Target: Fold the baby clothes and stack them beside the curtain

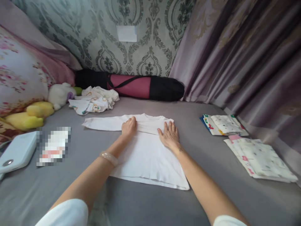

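A white long-sleeved shirt (150,157) lies spread on the grey bed sheet, its collar toward the wall and its hem toward me. One sleeve reaches out to the left, and a layer of cloth lies across the chest. My left hand (129,126), wearing a pale bangle on the wrist, is closed on the cloth near the left shoulder; its fingertips are partly hidden. Flat on the right shoulder rests my right hand (169,136), fingers spread.
Folded patterned clothes (263,157) and a smaller folded pile (224,125) lie to the right. Crumpled patterned cloth (96,99) sits back left, before a black and maroon long bag (131,86). Plush toys (60,95) and a white device (18,152) are at left.
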The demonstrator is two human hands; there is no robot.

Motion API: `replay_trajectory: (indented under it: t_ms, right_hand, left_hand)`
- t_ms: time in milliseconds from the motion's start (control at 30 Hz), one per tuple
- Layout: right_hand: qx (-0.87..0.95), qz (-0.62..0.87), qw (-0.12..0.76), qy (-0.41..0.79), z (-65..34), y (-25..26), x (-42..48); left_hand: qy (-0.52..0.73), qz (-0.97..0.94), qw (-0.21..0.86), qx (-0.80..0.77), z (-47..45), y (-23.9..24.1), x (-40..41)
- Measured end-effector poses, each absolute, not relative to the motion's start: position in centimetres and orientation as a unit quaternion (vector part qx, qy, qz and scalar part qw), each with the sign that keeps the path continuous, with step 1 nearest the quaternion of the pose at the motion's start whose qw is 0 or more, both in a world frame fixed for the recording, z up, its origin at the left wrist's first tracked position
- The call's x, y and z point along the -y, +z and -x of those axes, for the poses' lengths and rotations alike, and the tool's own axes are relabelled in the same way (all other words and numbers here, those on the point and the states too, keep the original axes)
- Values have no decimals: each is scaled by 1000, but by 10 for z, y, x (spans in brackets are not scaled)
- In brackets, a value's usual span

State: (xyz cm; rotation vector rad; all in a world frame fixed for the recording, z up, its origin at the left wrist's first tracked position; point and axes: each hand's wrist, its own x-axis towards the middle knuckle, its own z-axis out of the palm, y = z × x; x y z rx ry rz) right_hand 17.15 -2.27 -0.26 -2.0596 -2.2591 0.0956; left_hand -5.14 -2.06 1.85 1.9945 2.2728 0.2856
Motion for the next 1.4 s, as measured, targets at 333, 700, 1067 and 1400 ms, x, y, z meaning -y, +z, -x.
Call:
replay_trajectory:
  t_ms: [333, 700, 1067, 1400]
  right_hand:
    - [725, 686, 53, 38, -169, -2, 24]
    - [745, 663, 59, 45, -163, 22, 18]
    - [835, 543, 46, 78, -138, 1, 27]
    - [752, 658, 15, 27, -159, 4, 21]
  left_hand:
    - [54, -649, 17, -759, 49, 8, 14]
    - [89, -714, -48, -692, 31, 34, 25]
    - [85, -740, 9, -667, 3, -6, 41]
    - [83, -707, 28, -702, 2, -2, 45]
